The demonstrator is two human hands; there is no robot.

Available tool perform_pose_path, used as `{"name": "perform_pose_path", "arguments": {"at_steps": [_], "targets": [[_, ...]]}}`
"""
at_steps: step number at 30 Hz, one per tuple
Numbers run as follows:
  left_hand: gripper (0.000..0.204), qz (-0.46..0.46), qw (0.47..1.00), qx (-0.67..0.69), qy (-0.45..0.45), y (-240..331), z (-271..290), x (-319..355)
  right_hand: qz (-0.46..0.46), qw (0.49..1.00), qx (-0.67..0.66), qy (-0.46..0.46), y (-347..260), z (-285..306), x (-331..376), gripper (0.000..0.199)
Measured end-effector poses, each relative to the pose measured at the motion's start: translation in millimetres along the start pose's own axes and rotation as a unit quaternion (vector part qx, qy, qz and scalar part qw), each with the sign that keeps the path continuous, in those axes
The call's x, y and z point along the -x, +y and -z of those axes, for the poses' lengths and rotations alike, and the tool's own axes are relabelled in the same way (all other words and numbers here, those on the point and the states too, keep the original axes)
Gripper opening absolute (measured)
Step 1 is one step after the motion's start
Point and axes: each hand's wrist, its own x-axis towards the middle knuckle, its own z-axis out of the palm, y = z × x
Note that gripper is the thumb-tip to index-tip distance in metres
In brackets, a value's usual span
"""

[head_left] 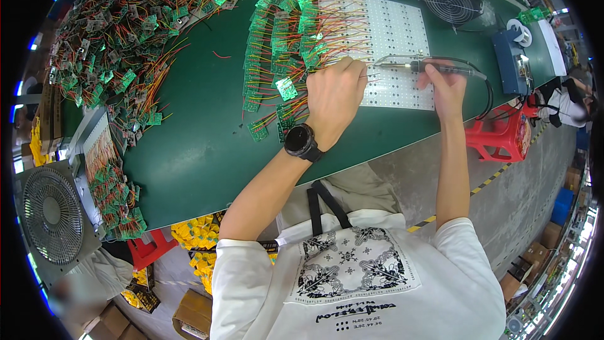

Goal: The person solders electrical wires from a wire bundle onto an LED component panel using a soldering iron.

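White short-sleeved shirt (352, 277) with black patterned print; black round wristwatch (302, 141) on left wrist; forearms bare.

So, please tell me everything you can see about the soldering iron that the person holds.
The soldering iron is a slim pen-shaped tool with a dark handle and a silvery metal shaft ending in a thin tip. It lies nearly level above the white perforated panel, tip pointing toward the left hand. The right hand grips the handle from below. A black cable leaves the handle's rear and curves down behind that hand. Whether the tip touches anything cannot be told.
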Motion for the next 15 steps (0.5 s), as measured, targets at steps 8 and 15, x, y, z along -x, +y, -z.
{"name": "perform_pose_path", "arguments": {"at_steps": [8, 15], "targets": [[0.006, -0.006, 1.0, 0.011, 0.011, -0.3, 0.2, -0.9, 0.008, 0.999, -0.038, 0.012, 4.4, 5.4, -4.4, 0.018], [0.009, -0.012, 0.999, 0.032, 0.0, 2.8, 8.0, -0.4, -0.027, 0.993, -0.098, 0.059, 5.0, 7.8, -7.5, 0.019]]}}
